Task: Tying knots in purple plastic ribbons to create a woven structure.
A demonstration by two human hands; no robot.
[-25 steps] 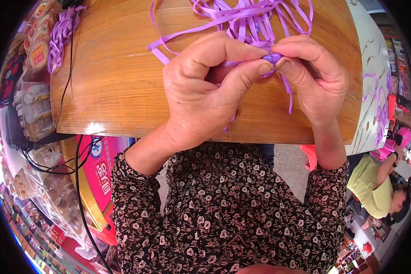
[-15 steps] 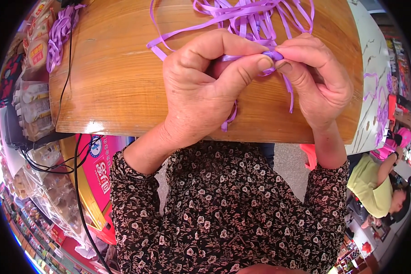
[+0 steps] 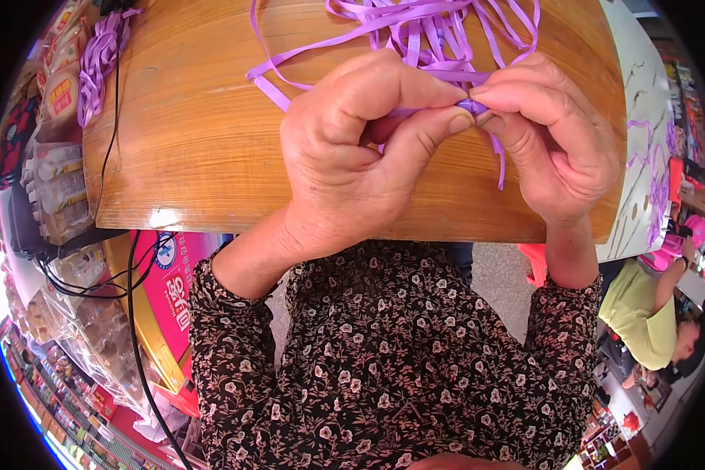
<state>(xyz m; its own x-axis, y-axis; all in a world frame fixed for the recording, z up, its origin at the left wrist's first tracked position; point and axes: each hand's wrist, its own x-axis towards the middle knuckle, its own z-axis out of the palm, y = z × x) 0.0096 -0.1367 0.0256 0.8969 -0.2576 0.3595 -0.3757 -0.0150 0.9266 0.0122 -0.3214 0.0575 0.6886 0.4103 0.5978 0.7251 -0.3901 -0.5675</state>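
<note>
Item: purple ribbon fold [image 3: 471,104], pinched between our left hand [image 3: 352,157] and right hand [image 3: 560,137], both closed on it above the wooden tabletop [image 3: 204,149]; loose ribbon strands [image 3: 415,31] run away from us, tail hanging toward us

Bright even daylight, sharp centre; glare patch on wooden table [image 3: 158,217] edge; fisheye bends rim.
</note>
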